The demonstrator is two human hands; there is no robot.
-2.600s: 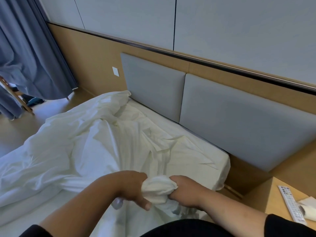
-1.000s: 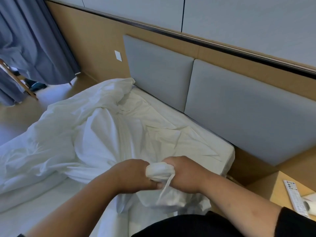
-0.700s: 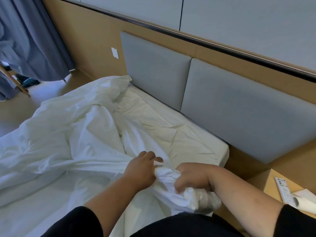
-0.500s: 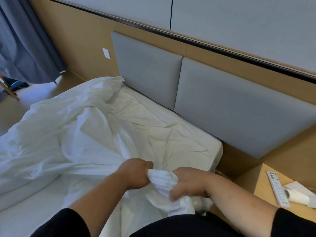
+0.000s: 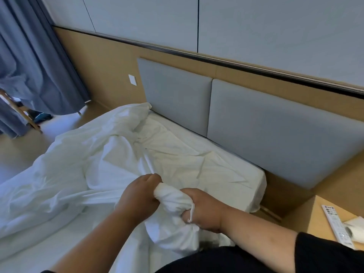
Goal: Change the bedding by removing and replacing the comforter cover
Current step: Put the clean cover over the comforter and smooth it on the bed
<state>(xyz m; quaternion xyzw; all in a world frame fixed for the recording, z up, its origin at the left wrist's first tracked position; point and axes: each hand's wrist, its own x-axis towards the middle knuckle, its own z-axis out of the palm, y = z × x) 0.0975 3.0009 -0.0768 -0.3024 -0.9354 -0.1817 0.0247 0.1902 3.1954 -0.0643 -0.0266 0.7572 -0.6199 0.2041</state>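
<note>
A white comforter cover [image 5: 94, 166] lies rumpled across the bed [image 5: 232, 174], heaped toward the left and far corner. Near the bed's front edge a bunched wad of the cover [image 5: 173, 200] sits between my two hands. My left hand [image 5: 140, 194] is closed around the wad's left end. My right hand [image 5: 204, 209] is closed on its right end, with a thin white tie string hanging over the fingers. More of the cover droops below the hands against my dark clothing.
Grey padded headboard panels [image 5: 266, 134] and a wooden wall run behind the bed. A wooden nightstand [image 5: 317, 215] at right carries a white remote [image 5: 336, 223] and paper. Blue curtains [image 5: 33, 66] hang at far left over bare floor.
Both hands stayed closed on the bunched cover and shifted slightly up and away from me. The view swung a little to the left, showing more curtain.
</note>
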